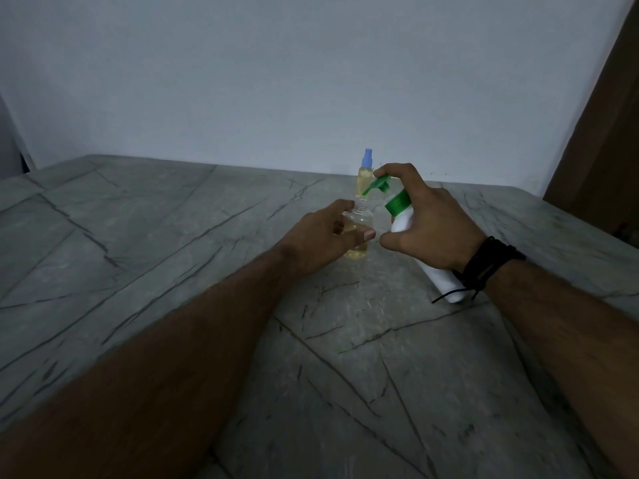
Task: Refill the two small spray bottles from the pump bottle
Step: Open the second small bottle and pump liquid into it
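Now the right hand (pixel 428 223) grips the white pump bottle (pixel 408 223), fingers curled round its body, thumb low on the near side, and the forefinger resting on top of the green pump head (pixel 377 185). That bottle is tilted, its base toward the wrist, its green nozzle pointing down-left at the mouth of the open spray bottle (pixel 358 229). The left hand (pixel 325 236) holds this small clear bottle upright on the table (pixel 173 243), thumb across its front and fingers round its far side; its threaded neck is uncapped and yellowish liquid sits in its lower part. Just behind it stands the second spray bottle (pixel 366 178), upright, filled with the same yellowish liquid and closed with a pale blue sprayer. A black corded bracelet (pixel 491 264) circles the right wrist. The grey veined stone table meets a plain pale wall (pixel 311 81); a brown panel (pixel 601 133) stands at the right.
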`<state>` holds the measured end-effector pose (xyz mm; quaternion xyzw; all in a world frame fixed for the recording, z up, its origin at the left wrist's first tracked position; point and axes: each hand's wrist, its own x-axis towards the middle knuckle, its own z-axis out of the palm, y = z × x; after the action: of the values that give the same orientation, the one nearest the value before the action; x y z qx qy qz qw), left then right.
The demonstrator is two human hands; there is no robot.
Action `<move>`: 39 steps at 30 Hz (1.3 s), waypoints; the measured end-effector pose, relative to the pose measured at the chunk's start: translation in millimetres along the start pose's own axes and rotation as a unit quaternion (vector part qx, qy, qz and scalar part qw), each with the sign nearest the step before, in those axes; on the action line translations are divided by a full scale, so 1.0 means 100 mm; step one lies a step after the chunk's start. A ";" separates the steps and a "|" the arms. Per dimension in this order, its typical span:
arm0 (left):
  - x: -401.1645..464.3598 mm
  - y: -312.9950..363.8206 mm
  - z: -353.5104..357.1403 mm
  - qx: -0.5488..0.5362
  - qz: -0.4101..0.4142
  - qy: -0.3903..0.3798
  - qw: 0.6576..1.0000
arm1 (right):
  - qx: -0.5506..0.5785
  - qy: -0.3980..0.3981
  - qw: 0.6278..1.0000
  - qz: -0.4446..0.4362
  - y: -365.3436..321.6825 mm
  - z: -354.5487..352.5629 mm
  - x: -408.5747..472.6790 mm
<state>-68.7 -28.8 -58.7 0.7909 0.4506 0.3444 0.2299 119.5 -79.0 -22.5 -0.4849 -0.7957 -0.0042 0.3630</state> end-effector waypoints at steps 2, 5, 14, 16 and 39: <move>0.00 0.00 0.00 0.000 0.002 0.002 1.000 | 0.000 -0.001 1.000 0.000 -0.01 0.00 0.00; 0.00 0.00 0.00 0.003 0.003 -0.002 1.000 | 0.003 -0.003 1.000 0.001 0.00 0.00 0.00; 0.00 0.00 0.00 0.000 0.003 -0.002 1.000 | 0.003 -0.002 1.000 -0.001 -0.01 0.00 0.00; -0.01 0.01 -0.01 0.003 0.002 -0.004 1.000 | 0.004 -0.001 1.000 -0.002 0.00 0.00 0.00; -0.04 0.06 -0.02 -0.003 0.008 -0.010 1.000 | 0.001 0.000 1.000 -0.001 0.01 0.00 0.01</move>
<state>-68.5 -35.1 -54.9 0.7972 0.4410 0.3398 0.2335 120.0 -78.2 -22.3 -0.4834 -0.7963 -0.0040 0.3636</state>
